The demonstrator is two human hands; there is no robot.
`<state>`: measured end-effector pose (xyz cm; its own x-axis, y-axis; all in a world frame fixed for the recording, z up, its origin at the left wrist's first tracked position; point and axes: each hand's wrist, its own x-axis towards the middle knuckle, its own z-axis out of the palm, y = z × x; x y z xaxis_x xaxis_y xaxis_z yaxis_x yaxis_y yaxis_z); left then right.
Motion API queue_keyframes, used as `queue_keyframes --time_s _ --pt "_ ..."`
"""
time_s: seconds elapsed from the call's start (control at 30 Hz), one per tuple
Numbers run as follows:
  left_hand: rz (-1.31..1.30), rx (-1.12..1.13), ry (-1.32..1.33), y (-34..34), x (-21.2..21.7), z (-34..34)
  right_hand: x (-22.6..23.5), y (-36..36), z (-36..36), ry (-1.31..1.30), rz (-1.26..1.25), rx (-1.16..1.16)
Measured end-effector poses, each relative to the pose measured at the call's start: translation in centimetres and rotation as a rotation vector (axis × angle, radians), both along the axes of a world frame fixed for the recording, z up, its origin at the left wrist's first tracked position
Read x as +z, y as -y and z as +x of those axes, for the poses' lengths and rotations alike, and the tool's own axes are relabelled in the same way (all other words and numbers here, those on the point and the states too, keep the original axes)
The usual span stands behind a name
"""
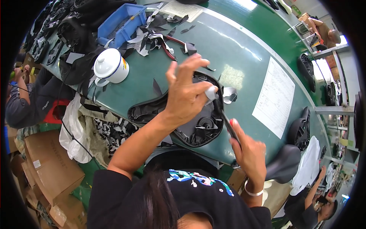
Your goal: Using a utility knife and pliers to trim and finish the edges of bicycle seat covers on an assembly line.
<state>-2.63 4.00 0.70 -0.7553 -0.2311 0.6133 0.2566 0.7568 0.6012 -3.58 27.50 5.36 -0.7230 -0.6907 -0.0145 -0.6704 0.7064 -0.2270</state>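
A black bicycle saddle (194,131) lies upside down on the green table (236,49), its ribbed underside facing up. My left hand (186,93) is raised over it, thumb and fingers pinching a grey flap of cover material (211,92) at the saddle's edge. My right hand (248,150), with a white bracelet at the wrist, grips a thin dark tool (225,119) whose tip reaches up to the pinched flap. A loose grey offcut (230,94) lies just beyond the saddle.
A white lidded mug (110,66), a blue bin (122,23) and black and grey scraps (160,38) sit at the far left. A printed sheet (274,97) and more saddles (299,131) lie to the right. Cardboard boxes (49,164) stand below; other people work at left (26,99) and lower right (316,198).
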Motion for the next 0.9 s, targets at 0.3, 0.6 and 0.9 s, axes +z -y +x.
queue_keyframes --time_s 0.3,0.6,0.9 --pt "1.168 -0.150 0.308 2.5 0.4 3.2 3.0 1.7 -9.5 -0.006 0.194 0.237" --pt "1.683 -0.582 -0.163 7.4 1.9 5.3 3.1 -0.4 -3.1 -0.099 0.271 0.334" --pt "-0.021 -0.930 0.189 2.6 2.6 0.2 2.6 -1.8 -0.9 -0.026 0.187 0.167"
